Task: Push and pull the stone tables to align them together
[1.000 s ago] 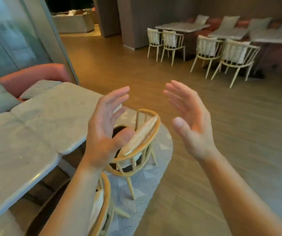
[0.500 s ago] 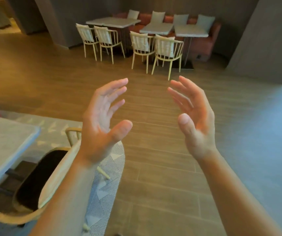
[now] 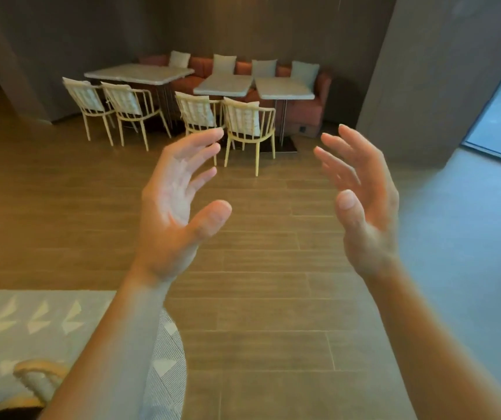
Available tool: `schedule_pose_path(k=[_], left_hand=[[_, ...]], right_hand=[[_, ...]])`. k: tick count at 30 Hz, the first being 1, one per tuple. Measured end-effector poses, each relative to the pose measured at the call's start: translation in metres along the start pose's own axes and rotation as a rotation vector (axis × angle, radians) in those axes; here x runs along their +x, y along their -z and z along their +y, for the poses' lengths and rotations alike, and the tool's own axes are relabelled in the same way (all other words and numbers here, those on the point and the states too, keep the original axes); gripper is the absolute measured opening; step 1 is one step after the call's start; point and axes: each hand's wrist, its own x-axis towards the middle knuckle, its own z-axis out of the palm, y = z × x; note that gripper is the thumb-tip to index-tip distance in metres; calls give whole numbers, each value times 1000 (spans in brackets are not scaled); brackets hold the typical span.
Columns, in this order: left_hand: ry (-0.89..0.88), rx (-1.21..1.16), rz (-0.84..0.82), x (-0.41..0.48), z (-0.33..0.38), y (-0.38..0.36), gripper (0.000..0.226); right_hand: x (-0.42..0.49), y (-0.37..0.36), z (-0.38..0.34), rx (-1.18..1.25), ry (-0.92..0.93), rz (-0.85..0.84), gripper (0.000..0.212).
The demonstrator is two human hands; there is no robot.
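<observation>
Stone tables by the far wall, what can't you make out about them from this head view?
- Head view: whether the middle grey stone tabletop and the right grey stone tabletop touch; too small to tell.
- Head view: the middle tabletop's base; cream cushioned wooden chairs hide it.
- Head view: tan wooden chair at bottom left; blurred, cut off by the frame edge.

Left hand [image 3: 173,207]: bare, with slender fingers whose edges are softened by blur. Right hand [image 3: 367,213]: bare; thumbnail [image 3: 347,200] is short and plain. Left forearm [image 3: 116,344], seen over the right border of the patterned rug [image 3: 16,322]: bare along all its visible length. Right forearm [image 3: 443,344], well to the right of the rug: likewise bare to the frame's lower edge. Both wrists bare. Finer detail too blurred to record.
</observation>
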Motion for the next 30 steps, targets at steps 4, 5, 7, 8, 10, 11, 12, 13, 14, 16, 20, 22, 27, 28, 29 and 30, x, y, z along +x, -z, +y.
schedule_pose_path(k=[4, 5, 7, 8, 10, 11, 12, 13, 14, 16, 20, 22, 27, 28, 29, 30], left_hand=[[0, -36, -70, 65, -55, -25, 77], [1, -40, -82, 81, -72, -34, 77], [0, -54, -96, 113, -105, -53, 79], [2, -62, -97, 128, -122, -65, 81], [0, -77, -104, 158, -157, -88, 82], [-6, -82, -106, 177, -176, -101, 83], [-7, -82, -106, 191, -189, -110, 83], [-4, -75, -102, 208, -202, -120, 84], [4, -69, -94, 227, -217, -132, 85], [-3, -67, -72, 264, -246, -154, 87], [7, -64, -79, 331, -297, -189, 88], [7, -59, -82, 364, -327, -202, 87], [-3, -56, -61, 438, -409, -232, 84], [-5, -54, -59, 452, -429, -238, 84], [-4, -55, -55, 468, -450, -243, 84], [-8, -58, -49, 484, -470, -247, 84]], right_hand=[[45, 21, 55, -51, 7, 25, 100], [56, 28, 71, -58, 3, 34, 100], [80, 42, 106, -68, 4, 54, 100], [92, 50, 125, -70, 4, 60, 100], [117, 68, 164, -63, 9, 73, 99], [134, 80, 185, -59, 17, 77, 99], [147, 88, 201, -58, 23, 76, 99], [162, 97, 218, -59, 25, 77, 99], [179, 108, 236, -55, 14, 75, 100], [215, 130, 272, -53, 18, 67, 100], [283, 162, 336, -43, 22, 53, 97], [314, 174, 371, -32, 30, 49, 96], [378, 195, 461, -18, 19, 24, 96], [392, 198, 482, -23, 22, 17, 96], [407, 200, 502, -27, 25, 9, 97], [424, 203, 522, -30, 33, 4, 97]])
